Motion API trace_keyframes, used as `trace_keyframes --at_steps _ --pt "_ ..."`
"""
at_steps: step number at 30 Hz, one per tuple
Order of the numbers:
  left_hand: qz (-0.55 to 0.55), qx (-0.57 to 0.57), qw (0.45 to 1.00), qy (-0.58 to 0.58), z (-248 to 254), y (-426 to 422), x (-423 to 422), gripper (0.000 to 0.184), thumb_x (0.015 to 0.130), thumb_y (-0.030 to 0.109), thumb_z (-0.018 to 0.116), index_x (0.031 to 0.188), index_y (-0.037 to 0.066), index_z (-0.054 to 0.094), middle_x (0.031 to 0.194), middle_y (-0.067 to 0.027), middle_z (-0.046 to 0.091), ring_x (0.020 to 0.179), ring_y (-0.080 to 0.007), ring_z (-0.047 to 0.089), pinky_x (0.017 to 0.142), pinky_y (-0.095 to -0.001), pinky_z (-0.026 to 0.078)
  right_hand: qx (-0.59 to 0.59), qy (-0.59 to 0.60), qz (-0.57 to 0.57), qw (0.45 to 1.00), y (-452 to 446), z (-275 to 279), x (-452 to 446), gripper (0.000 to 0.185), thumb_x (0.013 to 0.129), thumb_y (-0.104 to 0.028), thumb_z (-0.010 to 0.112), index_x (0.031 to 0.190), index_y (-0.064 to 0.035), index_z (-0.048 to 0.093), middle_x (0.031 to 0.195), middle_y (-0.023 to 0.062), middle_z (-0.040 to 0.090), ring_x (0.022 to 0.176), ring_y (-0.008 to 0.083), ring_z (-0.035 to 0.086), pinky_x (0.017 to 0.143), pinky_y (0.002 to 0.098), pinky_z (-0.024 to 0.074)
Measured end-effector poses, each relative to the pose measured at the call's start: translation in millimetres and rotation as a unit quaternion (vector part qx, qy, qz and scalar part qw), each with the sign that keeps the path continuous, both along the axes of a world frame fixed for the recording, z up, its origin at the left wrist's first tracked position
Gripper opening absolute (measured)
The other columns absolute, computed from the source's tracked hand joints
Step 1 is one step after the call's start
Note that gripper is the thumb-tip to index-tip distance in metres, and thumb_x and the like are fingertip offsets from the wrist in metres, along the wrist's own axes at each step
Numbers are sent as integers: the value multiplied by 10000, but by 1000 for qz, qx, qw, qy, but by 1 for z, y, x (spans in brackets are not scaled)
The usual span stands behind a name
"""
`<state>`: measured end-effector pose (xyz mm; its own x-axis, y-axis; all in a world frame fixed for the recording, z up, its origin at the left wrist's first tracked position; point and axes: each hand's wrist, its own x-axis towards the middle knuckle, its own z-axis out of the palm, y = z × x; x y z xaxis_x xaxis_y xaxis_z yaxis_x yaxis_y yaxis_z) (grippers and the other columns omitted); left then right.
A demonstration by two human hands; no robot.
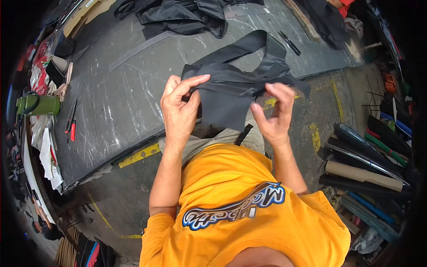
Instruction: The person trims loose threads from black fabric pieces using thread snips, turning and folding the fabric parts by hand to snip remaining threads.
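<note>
A black fabric piece with a wide loop of strap is held up in front of my body, over the near edge of the table. My left hand grips its left side, the index finger stretched along the top and the thumb below. At the right side, my right hand has its thumb and fingers apart, close to the fabric's edge and slightly blurred. Whether its fingertips touch the cloth I cannot tell. The strap loop rests on the dark, scratched table beyond my hands.
More black fabric is heaped at the table's far side. Black snips lie at the right, a red-and-black cutter at the left. A green flask stands at the left edge. Rolls of material are stacked at the right.
</note>
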<state>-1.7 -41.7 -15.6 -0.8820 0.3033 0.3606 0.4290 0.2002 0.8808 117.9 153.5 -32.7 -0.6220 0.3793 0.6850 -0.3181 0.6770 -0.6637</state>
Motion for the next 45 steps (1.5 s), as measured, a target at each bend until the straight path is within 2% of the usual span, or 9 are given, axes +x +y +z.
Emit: trace_keyframes --at_steps 8,11,15,24,28,31,36,39,45 --pt "-48 -7 995 92 43 8 -19 408 817 -13 726 1210 98 727 813 -27 512 689 -91 489 608 -242 433 356 -80 24 931 27 95 -42 248 898 42 630 1128 -41 670 1022 61 634 911 139 558 820 274 475" --pt "18 127 992 11 54 33 -18 622 836 91 813 1402 55 556 816 -40 535 652 -76 544 572 -225 477 42 -152 36 987 20 109 -44 110 957 -48 629 1049 -44 690 795 62 599 739 156 563 694 250 447" --pt "-33 75 994 -71 37 52 -17 893 816 180 872 1521 23 348 846 -54 563 609 -76 582 534 -226 511 35 46 78 995 18 124 -58 122 1009 -98 615 969 1 674 739 19 600 656 100 509 656 204 412" --pt "-110 -10 968 -227 12 61 -23 853 789 192 891 1454 5 391 849 -60 576 579 -116 593 551 -282 553 -252 43 159 954 23 132 -43 199 1038 -132 593 902 -8 669 849 -82 606 738 17 479 695 178 395" --pt "-68 176 978 -94 6 71 4 688 804 214 879 1339 -12 510 740 -30 563 642 -136 617 607 -291 565 -290 94 132 943 27 125 -45 203 1035 -152 595 894 -33 679 857 -74 609 780 12 485 735 164 381" --pt "-53 -14 994 90 -1 71 8 630 858 203 831 1357 -15 514 716 -48 563 727 -162 638 645 -281 562 -277 75 123 950 18 121 -36 212 1041 -167 585 913 -30 683 894 -48 638 819 21 517 774 172 396" --pt "-167 -88 981 -46 -5 53 7 543 905 176 778 1351 -2 525 757 -77 608 764 -190 660 655 -285 546 -305 70 125 942 31 117 -33 376 1041 -244 541 1202 80 644 1157 165 708 1058 229 689 986 338 519" --pt "-386 106 875 -272 -4 43 2 316 972 128 662 1240 -13 572 781 -89 654 730 -213 669 636 -291 521 -370 -7 110 923 41 101 -40 430 1043 -303 555 1239 72 636 1196 164 700 1078 235 686 1002 339 509" --pt "-375 404 737 -391 20 -35 -25 223 987 225 591 968 3 589 730 -58 625 694 -168 616 661 -313 482 -585 22 274 763 78 80 -28 483 1032 -360 582 1271 57 627 1198 147 706 1047 231 701 957 345 537"
